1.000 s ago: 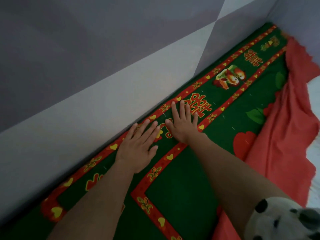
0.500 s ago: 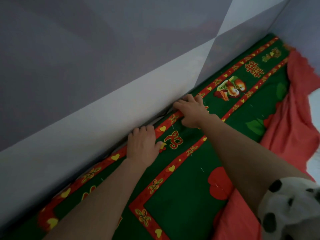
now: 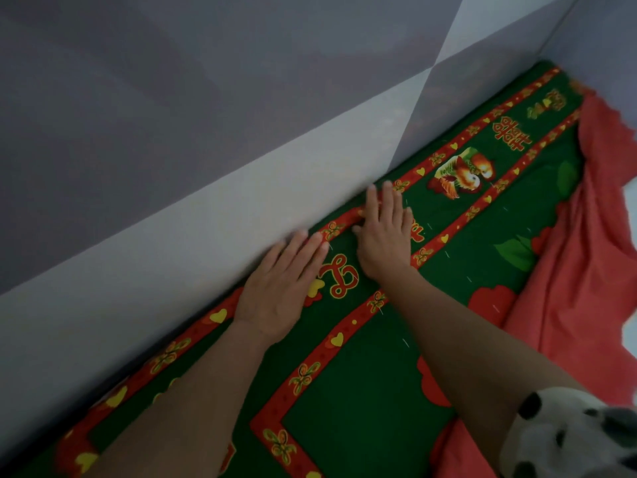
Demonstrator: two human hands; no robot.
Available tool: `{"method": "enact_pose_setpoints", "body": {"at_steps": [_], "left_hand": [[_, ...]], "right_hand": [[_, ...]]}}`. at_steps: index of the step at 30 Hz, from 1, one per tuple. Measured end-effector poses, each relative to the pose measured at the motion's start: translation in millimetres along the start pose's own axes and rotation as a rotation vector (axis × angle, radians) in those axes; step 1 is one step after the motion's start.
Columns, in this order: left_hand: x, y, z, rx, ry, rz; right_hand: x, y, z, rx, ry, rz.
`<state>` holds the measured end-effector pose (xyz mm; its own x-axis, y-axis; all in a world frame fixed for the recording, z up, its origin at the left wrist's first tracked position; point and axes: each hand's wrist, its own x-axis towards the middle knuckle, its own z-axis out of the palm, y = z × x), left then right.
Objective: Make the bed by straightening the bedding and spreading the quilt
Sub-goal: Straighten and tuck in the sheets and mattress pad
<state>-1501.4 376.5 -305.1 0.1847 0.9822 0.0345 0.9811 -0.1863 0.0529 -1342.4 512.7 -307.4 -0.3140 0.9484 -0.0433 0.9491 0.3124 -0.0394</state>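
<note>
A green quilt (image 3: 362, 374) with red borders, yellow hearts and bird prints covers the bed along the wall. My left hand (image 3: 281, 288) lies flat on its red border, fingers straight, fingertips touching the wall. My right hand (image 3: 386, 232) presses flat on the quilt just beyond it, fingers extended toward the wall edge. A crumpled red cloth (image 3: 593, 270) lies bunched along the quilt's right side.
A grey-white wall (image 3: 206, 167) runs tight along the bed's left edge and meets another wall at the far corner (image 3: 565, 46). A white sleeve with black spots (image 3: 568, 439) shows at lower right. White bedding (image 3: 630, 332) peeks past the red cloth.
Both hands had their fingers curled at the quilt's wall edge half a second ago; now they lie flat with fingers straight. The view has shifted slightly.
</note>
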Motion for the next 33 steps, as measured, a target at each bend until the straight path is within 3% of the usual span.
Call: {"method": "enact_pose_setpoints", "body": {"at_steps": [3, 14, 19, 23, 29, 33], "left_hand": [[2, -4, 8, -0.004, -0.065, 0.087], [9, -6, 24, 0.034, -0.204, 0.062], [9, 6, -2, 0.024, -0.26, -0.019], [-18, 42, -33, -0.036, -0.291, 0.023], [-69, 143, -65, -0.369, -0.394, 0.079], [-105, 221, -61, -0.572, -0.488, 0.106]], "right_hand": [[1, 3, 15, 0.073, -0.125, 0.119], [21, 13, 7, 0.039, -0.38, 0.085], [-17, 27, -21, 0.06, -0.307, -0.001], [-74, 45, -45, 0.109, -0.233, 0.009], [-174, 104, -88, 0.135, -0.128, 0.193], [-256, 143, -96, 0.137, -0.178, 0.338]]}}
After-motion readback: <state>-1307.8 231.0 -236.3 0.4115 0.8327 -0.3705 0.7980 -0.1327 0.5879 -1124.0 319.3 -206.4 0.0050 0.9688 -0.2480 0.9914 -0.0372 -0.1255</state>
